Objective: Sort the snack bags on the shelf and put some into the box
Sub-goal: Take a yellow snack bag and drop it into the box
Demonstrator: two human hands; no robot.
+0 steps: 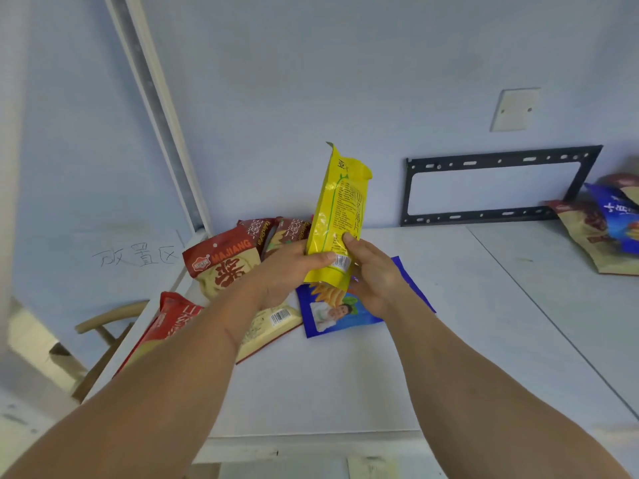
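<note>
Grip: left hand (288, 271), right hand (371, 274) hold yellow bag (337, 216).

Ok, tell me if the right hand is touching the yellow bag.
Touching. The head view shows the right hand with its thumb pressed on the yellow bag near the barcode; the left hand grips the other edge.

- Looks like a bare office or test room set up for staging, not a shop or kitchen.
- Plain pale walls (345, 63), a blank wall plate (515, 109) and a black TV mount bracket (498, 186) with no screen on it.
- White tabletops (345, 375) pushed side by side, seam visible.
- Handwritten Chinese label (136, 258) on the left wall.
- Loose snack bags (224, 261) piled on the surface.
- Wooden chair (100, 326) at lower left.
</note>
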